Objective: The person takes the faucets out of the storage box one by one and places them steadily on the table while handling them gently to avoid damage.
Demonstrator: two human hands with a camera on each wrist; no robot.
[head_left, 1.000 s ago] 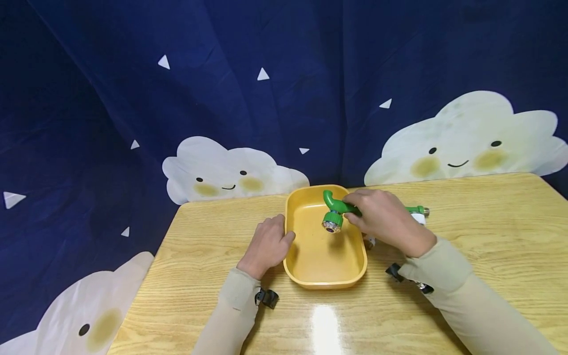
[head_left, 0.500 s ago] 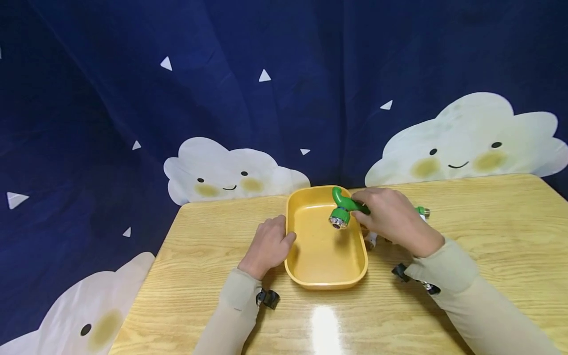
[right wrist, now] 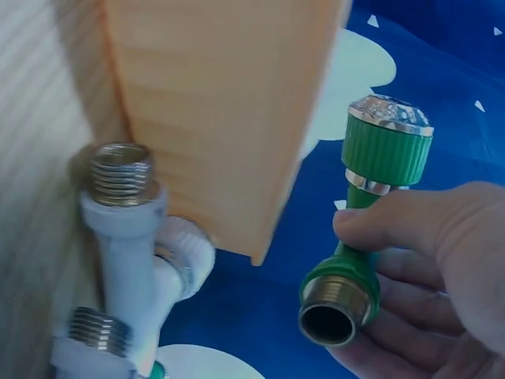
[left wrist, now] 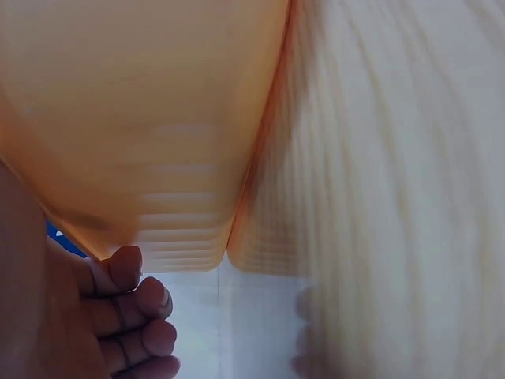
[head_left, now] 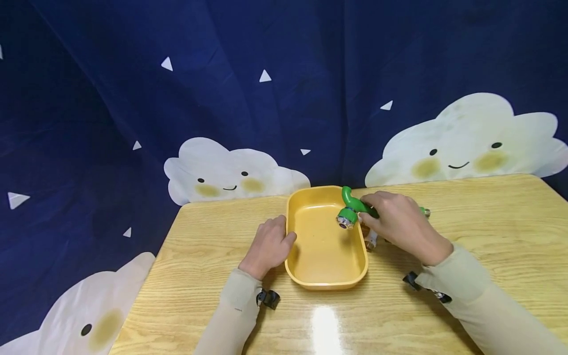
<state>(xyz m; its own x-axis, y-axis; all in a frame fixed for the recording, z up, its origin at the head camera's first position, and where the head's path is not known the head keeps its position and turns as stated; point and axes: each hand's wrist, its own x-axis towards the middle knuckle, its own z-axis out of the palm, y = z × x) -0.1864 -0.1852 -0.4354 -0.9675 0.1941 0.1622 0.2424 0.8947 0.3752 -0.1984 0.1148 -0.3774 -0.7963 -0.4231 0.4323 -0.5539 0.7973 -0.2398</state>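
In the head view a yellow plastic basin (head_left: 326, 285) stands on the table. My left hand (head_left: 268, 245) grips its left rim, thumb over the edge and fingers along the outer wall; those fingers (left wrist: 158, 337) show beside the wall in the left wrist view. My right hand (head_left: 399, 222) holds a green faucet (head_left: 355, 204) above the basin's right rim. The right wrist view shows the thumb and fingers around the faucet's body, its threaded brass inlet (right wrist: 327, 316) bare and its green ribbed knob (right wrist: 387, 150) at the top.
White faucets (right wrist: 130, 245) with metal threads lie on the table right of the basin, partly hidden behind my right hand. A green faucet's metal end (head_left: 427, 212) shows beyond that hand. A dark blue cloth (head_left: 266, 113) with clouds hangs behind the wooden table (head_left: 199, 296).
My right hand has moved to the right with the green faucet, from over the basin's inside to near its right rim. The left hand has stayed on the left rim.
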